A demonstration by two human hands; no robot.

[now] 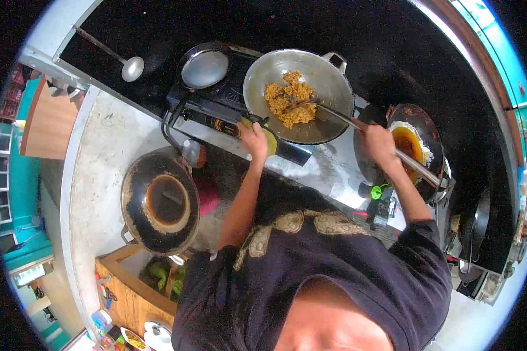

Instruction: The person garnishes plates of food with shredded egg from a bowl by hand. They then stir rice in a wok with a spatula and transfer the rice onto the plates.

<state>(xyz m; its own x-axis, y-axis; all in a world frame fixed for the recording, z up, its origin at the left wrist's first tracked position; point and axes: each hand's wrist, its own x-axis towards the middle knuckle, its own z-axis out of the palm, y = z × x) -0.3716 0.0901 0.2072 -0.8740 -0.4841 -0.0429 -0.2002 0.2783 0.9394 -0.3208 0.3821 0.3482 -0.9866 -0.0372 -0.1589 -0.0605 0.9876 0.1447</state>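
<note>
A large metal wok [334,88] sits on the black gas stove [184,100], with orange-brown fried rice [295,93] heaped in its middle. My right hand [378,144] is wrapped around the long handle of a metal spatula [342,116], whose blade end lies in the rice. At the wok's near left rim, my left hand [253,141] is closed on a yellow-green cloth [270,142]. The cloth lies against the wok's near side, by a dark handle; how far the fingers reach around that handle is hidden.
Left of the wok a small frying pan [205,69] rests on the stove. A ladle [132,69] hangs at the far left. One dark wok [136,205] with brown liquid stands lower left; another pan [427,126] with oil is right. A green-capped bottle [376,191] lies near my right forearm.
</note>
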